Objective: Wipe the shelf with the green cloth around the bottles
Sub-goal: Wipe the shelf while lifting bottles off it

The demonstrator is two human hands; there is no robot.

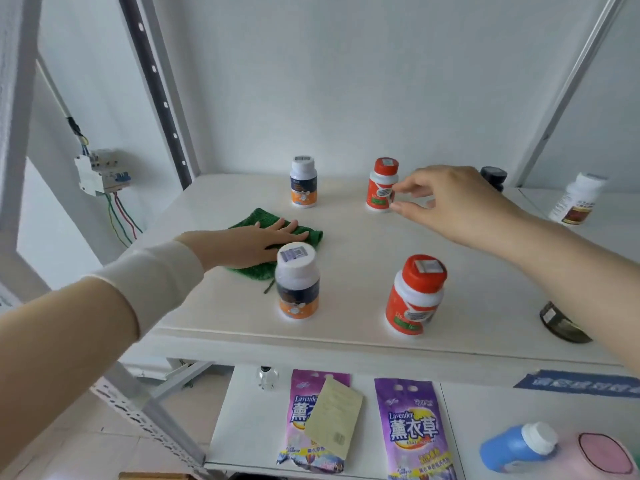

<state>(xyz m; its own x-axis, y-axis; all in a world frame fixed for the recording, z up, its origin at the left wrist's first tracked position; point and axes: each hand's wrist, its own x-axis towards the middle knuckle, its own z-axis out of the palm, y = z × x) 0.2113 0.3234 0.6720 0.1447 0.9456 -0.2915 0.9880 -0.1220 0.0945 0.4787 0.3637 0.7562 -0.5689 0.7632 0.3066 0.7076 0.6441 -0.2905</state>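
Observation:
The green cloth [255, 216] lies on the white shelf [346, 237], left of centre. My left hand [249, 244] rests flat on it, fingers spread, pressing it down. Four bottles stand on the shelf: a white-capped one [303, 181] at the back, another white-capped one [297, 282] in front beside the cloth, a red one [381, 185] at the back and a red one [415, 296] in front. My right hand [446, 202] hovers by the back red bottle, thumb and fingers apart, fingertips right at its side, holding nothing.
A dark jar [493, 176] stands behind my right hand and a white bottle [576, 199] on the neighbouring shelf. A dark curved object [561, 323] lies at the front right edge. Lavender bags [412, 431] and a blue bottle [519, 448] lie on the lower shelf. Metal uprights [156, 88] frame the shelf.

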